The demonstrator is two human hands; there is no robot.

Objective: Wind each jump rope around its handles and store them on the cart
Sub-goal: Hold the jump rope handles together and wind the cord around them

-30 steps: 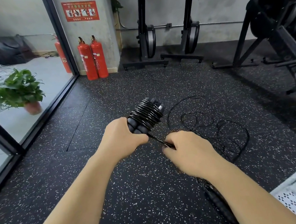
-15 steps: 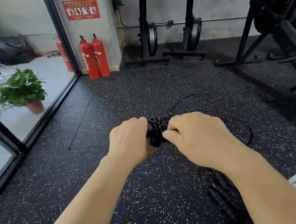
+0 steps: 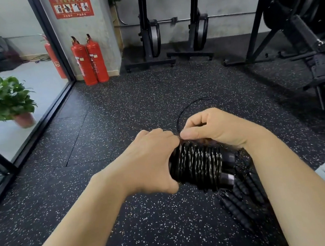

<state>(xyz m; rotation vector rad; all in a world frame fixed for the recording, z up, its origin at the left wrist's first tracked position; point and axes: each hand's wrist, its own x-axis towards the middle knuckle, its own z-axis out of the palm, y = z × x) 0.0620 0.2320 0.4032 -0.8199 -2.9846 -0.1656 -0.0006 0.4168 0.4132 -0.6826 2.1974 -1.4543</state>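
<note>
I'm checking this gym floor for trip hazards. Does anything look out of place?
Yes: ribbed black handles lie loose on the floor beside the right forearm, not stored. A loose cord end arcs up from the wound jump rope that the left hand grips; the right hand pinches it.

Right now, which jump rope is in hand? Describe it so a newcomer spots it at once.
Over the speckled floor, look where the hands meet. The left hand grips one end of the jump rope while the right hand pinches its loose cord. Unlike the ribbed handles lying below the right forearm, it is wrapped in tight glossy coils.
</note>
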